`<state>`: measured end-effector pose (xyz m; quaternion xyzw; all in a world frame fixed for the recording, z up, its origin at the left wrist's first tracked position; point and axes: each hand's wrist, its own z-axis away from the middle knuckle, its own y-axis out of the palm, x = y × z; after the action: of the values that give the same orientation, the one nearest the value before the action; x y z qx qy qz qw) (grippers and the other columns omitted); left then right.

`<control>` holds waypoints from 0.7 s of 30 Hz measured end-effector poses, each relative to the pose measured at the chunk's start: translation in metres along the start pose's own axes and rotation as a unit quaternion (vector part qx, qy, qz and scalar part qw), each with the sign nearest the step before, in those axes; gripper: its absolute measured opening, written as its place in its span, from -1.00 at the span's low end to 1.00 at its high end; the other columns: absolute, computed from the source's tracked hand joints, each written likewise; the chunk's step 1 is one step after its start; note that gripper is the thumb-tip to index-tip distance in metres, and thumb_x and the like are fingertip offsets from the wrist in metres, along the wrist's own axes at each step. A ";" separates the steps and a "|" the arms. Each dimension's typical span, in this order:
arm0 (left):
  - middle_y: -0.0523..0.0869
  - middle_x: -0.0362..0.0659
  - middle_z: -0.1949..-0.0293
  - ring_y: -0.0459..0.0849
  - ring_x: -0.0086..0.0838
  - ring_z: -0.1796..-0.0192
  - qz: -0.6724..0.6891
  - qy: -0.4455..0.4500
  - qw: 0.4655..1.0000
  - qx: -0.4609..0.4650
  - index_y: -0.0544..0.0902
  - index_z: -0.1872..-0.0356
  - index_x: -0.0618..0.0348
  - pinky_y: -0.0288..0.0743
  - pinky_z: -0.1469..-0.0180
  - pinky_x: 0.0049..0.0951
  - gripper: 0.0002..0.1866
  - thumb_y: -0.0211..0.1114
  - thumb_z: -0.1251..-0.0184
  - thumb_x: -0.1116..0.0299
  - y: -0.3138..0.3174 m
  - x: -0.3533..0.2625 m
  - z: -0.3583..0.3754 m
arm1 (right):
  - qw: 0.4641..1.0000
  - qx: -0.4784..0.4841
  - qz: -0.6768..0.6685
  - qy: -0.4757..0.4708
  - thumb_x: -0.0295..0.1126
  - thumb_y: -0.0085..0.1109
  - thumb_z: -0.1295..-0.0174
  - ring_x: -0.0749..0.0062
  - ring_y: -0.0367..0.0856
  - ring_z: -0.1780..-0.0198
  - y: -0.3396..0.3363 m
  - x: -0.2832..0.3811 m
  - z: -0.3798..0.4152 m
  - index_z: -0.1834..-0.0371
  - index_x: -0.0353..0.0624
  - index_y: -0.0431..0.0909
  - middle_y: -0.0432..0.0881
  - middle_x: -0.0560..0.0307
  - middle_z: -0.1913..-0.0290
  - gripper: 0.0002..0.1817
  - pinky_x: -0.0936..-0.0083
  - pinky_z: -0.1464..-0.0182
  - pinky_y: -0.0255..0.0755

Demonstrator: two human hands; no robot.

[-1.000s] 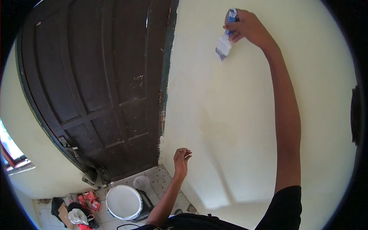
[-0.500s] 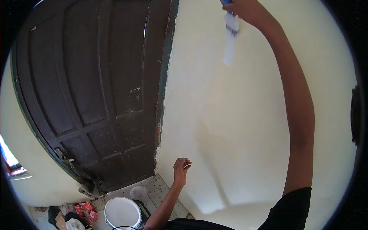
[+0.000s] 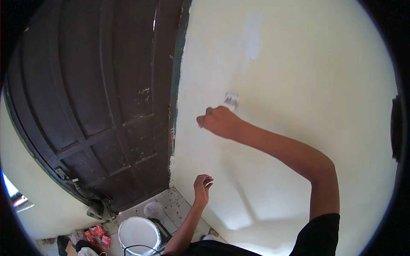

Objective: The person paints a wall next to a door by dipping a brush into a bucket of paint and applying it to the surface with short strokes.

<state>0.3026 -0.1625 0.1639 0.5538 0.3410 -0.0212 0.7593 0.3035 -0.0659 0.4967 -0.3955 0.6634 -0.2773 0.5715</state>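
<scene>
My right hand is closed around the handle of a paintbrush, mostly hidden by the fingers. The white-coated bristles of the paintbrush point up, close against the cream wall. Above them, a fresh streak of white paint shows on the wall. Lower down, my left hand hovers in front of the wall with nothing in it, its fingers loosely curled and a gap at the thumb. Below and left of it, a white bucket with a wire handle stands on the floor.
A dark brown panelled door with a lock fills the left side. Red packets and a crumpled clear plastic bag lie on the tiled floor near the bucket. A dark object is at the right edge.
My right hand has come down and left with the paintbrush, whose bristles now point up instead of down. The white streak above is uncovered. My left hand has stayed nearly still.
</scene>
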 end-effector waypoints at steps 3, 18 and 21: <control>0.64 -0.20 0.23 0.63 -0.41 0.08 -0.002 -0.002 1.000 0.016 0.56 0.25 0.08 0.45 -0.01 -0.32 -0.90 0.12 -0.40 0.32 0.001 0.000 0.003 | 0.997 0.062 -0.011 0.038 -0.44 0.10 -0.18 0.12 0.69 0.39 -0.010 0.013 0.008 0.21 -0.14 0.56 0.61 -0.08 0.46 -0.87 0.23 0.41 0.56; 0.65 -0.20 0.19 0.61 -0.35 0.03 -0.016 -0.013 0.999 0.025 0.57 0.20 0.05 0.40 -0.09 -0.25 -0.81 0.21 -0.34 0.19 0.003 0.000 0.000 | 0.921 -0.138 0.313 0.187 -0.46 0.10 -0.29 0.13 0.67 0.28 -0.233 -0.097 -0.029 -0.08 -0.26 0.57 0.69 -0.13 0.29 -0.69 0.26 0.16 0.55; 0.65 -0.21 0.23 0.62 -0.42 0.09 -0.006 -0.008 1.000 0.018 0.56 0.25 0.05 0.39 -0.04 -0.29 -0.89 0.15 -0.38 0.28 0.005 -0.003 0.003 | 0.933 -0.131 0.313 0.118 -0.52 0.01 -0.22 0.01 0.68 0.26 -0.158 -0.109 -0.026 -0.10 0.01 0.55 0.63 -0.12 0.24 -0.62 0.13 0.20 0.54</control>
<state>0.3035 -0.1640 0.1701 0.5654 0.3377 -0.0359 0.7516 0.3151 -0.0603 0.6900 -0.2040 0.8465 -0.0394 0.4901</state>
